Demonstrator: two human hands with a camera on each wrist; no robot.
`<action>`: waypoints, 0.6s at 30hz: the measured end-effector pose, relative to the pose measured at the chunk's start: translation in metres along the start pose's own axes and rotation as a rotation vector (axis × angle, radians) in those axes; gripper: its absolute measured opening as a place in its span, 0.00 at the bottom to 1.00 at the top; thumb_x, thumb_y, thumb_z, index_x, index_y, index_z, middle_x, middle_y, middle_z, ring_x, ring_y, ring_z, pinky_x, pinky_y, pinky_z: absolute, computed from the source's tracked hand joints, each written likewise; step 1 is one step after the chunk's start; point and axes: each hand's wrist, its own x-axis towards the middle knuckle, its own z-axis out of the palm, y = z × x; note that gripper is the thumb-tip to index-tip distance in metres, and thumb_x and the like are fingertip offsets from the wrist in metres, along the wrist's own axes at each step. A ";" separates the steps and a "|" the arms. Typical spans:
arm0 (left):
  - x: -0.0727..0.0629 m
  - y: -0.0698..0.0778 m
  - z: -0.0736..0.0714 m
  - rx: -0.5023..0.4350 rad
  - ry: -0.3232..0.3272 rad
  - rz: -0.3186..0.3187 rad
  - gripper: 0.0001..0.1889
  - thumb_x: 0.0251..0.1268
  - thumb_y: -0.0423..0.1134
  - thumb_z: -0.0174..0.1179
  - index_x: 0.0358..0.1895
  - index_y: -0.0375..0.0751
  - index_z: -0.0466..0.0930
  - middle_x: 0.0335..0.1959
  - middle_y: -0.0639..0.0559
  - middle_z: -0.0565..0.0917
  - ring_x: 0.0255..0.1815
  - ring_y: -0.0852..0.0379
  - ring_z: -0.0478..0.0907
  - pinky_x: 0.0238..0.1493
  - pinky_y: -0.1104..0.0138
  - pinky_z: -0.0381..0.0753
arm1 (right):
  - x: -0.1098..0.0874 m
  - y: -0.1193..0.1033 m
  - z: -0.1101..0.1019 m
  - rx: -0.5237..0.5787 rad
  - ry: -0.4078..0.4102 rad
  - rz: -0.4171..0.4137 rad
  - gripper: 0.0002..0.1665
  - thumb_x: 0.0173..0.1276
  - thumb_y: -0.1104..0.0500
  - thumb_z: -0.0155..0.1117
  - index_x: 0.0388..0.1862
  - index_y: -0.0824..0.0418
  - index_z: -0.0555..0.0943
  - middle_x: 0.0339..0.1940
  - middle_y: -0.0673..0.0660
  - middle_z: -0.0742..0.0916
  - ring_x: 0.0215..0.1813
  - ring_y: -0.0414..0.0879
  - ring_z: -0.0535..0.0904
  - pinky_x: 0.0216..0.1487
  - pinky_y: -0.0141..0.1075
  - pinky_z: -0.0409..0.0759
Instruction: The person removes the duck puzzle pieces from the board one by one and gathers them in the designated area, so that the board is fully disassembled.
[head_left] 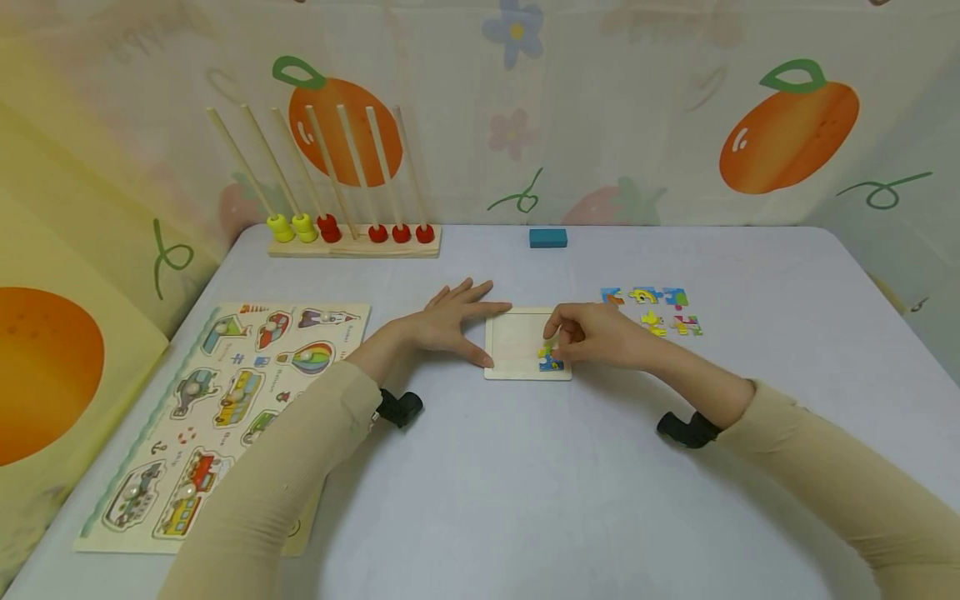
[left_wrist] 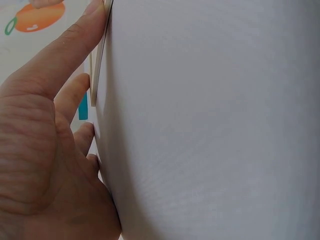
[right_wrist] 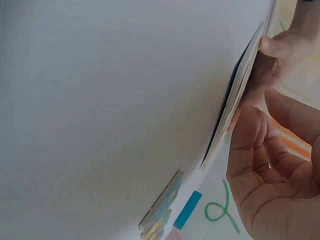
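Note:
A small pale wooden puzzle frame (head_left: 513, 343) lies on the table between both hands. My left hand (head_left: 444, 323) spreads its fingers at the frame's left side, thumb and index fingertip touching its edge. In the left wrist view, the thumb (left_wrist: 70, 47) meets the frame's rim (left_wrist: 100, 60). A blue, yellow and green jigsaw piece (head_left: 551, 360) lies in the frame's lower right corner. Over that piece is my right hand (head_left: 596, 335), fingers bent. In the right wrist view, a gap shows between right thumb and index finger (right_wrist: 246, 132), with nothing visible in it.
Several loose jigsaw pieces (head_left: 652, 321) lie right of the frame. A blue block (head_left: 548, 238) sits at the table's back edge. At the back left stands a peg rack (head_left: 352, 247) with red and yellow beads. A vehicle knob puzzle board (head_left: 165, 467) lies under the left forearm.

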 end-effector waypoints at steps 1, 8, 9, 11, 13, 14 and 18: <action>0.000 0.000 0.000 -0.002 0.000 -0.001 0.47 0.50 0.61 0.70 0.76 0.64 0.59 0.84 0.51 0.43 0.85 0.44 0.29 0.82 0.44 0.28 | 0.000 -0.001 0.001 -0.003 -0.004 0.005 0.14 0.63 0.60 0.69 0.46 0.61 0.79 0.26 0.51 0.81 0.30 0.43 0.74 0.32 0.28 0.71; 0.001 -0.002 0.001 -0.009 0.002 0.001 0.47 0.50 0.61 0.70 0.76 0.64 0.59 0.84 0.51 0.42 0.85 0.44 0.28 0.82 0.44 0.28 | 0.001 -0.003 0.003 -0.028 -0.012 0.013 0.14 0.63 0.61 0.69 0.46 0.62 0.79 0.25 0.51 0.81 0.29 0.42 0.73 0.32 0.29 0.70; 0.001 -0.001 0.001 -0.009 0.003 0.001 0.47 0.50 0.61 0.70 0.76 0.64 0.59 0.84 0.51 0.42 0.85 0.44 0.28 0.82 0.44 0.28 | 0.001 -0.002 0.004 -0.031 -0.010 0.011 0.14 0.63 0.61 0.69 0.46 0.62 0.79 0.25 0.51 0.81 0.29 0.42 0.73 0.32 0.29 0.70; 0.000 -0.001 0.000 -0.008 0.003 0.001 0.47 0.50 0.60 0.70 0.76 0.64 0.59 0.84 0.51 0.42 0.85 0.44 0.28 0.82 0.44 0.28 | 0.001 -0.001 0.004 -0.033 -0.005 0.006 0.14 0.63 0.61 0.70 0.46 0.62 0.79 0.24 0.51 0.81 0.29 0.42 0.73 0.31 0.29 0.70; 0.000 -0.001 0.000 -0.005 0.002 0.002 0.47 0.50 0.60 0.70 0.76 0.64 0.58 0.84 0.51 0.42 0.85 0.44 0.28 0.82 0.44 0.28 | 0.001 -0.001 0.004 -0.036 -0.004 0.007 0.14 0.63 0.61 0.70 0.46 0.63 0.79 0.24 0.51 0.81 0.29 0.42 0.73 0.32 0.29 0.70; 0.000 0.000 0.000 -0.001 0.001 0.002 0.48 0.50 0.60 0.70 0.76 0.64 0.58 0.84 0.51 0.42 0.85 0.44 0.28 0.82 0.44 0.28 | 0.001 0.000 0.004 -0.038 -0.004 0.010 0.14 0.63 0.60 0.70 0.46 0.62 0.79 0.24 0.51 0.81 0.29 0.42 0.73 0.32 0.29 0.69; 0.000 0.001 0.000 0.007 0.000 0.001 0.48 0.50 0.60 0.71 0.77 0.64 0.58 0.84 0.51 0.42 0.85 0.44 0.28 0.82 0.43 0.28 | 0.001 0.001 0.005 -0.046 -0.012 0.019 0.15 0.63 0.60 0.70 0.47 0.62 0.78 0.24 0.51 0.81 0.28 0.42 0.73 0.31 0.29 0.69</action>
